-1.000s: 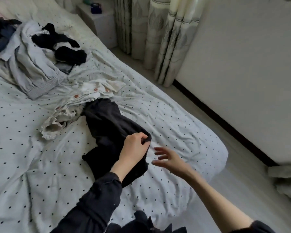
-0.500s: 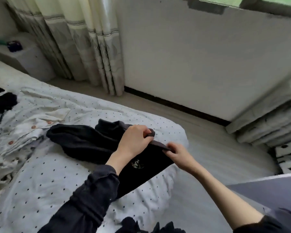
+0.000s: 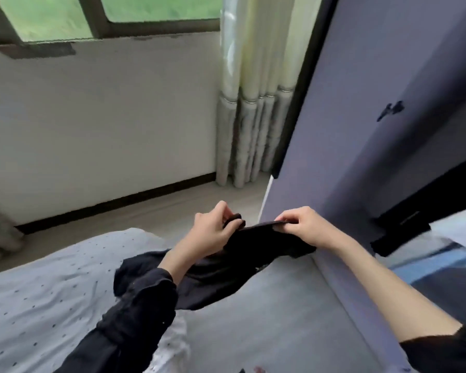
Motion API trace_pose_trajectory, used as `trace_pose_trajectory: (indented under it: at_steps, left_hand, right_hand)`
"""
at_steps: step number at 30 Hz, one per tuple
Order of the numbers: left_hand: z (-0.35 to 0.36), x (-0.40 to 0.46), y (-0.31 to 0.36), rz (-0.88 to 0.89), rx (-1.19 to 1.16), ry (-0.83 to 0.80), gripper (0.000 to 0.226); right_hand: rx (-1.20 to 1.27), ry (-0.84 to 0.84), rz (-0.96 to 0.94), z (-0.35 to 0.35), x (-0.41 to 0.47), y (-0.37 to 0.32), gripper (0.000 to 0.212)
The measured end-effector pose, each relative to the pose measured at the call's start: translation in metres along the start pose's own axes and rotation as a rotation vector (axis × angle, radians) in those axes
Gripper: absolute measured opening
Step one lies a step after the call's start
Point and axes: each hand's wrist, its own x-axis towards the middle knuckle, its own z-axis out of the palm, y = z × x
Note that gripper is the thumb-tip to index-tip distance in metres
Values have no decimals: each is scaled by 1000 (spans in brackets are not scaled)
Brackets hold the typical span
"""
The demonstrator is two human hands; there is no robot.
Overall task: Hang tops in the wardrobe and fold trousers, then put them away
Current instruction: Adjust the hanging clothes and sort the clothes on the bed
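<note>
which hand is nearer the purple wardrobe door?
Right. The right hand pinches the black garment just in front of the wardrobe door; the left hand grips it farther out, toward the bed.

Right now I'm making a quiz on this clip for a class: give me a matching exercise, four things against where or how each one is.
Things:
1. dark garment
2. dotted bedsheet
3. curtain
4. wardrobe door

Places or states:
A. hangs in the corner by the window wall
B. held up by its edge between both hands
C. purple panel at the right
D. spread out at lower left

Pairs: 1-B, 2-D, 3-A, 4-C. The left hand and right hand each grip the garment's edge.
</note>
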Motion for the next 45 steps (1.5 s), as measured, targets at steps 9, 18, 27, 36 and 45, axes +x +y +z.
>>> trace_pose_trajectory:
  at_steps: [9,18,27,36,45]
  left_hand:
    - [114,58,125,121,-368,-410,15]
    - [193,141,225,466,-148,-565,12]
    - [274,264,321,644,76,-661,10]
    - [314,338,399,778,378,-726,22]
    - [337,327,454,614,62,-817,9]
  right_hand:
    - [23,121,196,-139,-88,94,10]
    - [29,339,330,-230,-147,165,17]
    - [58,495,529,-301,-172,246,18]
    - [79,614,745,-326,-208,306,17]
    - [136,604,872,-328,-244,350,5]
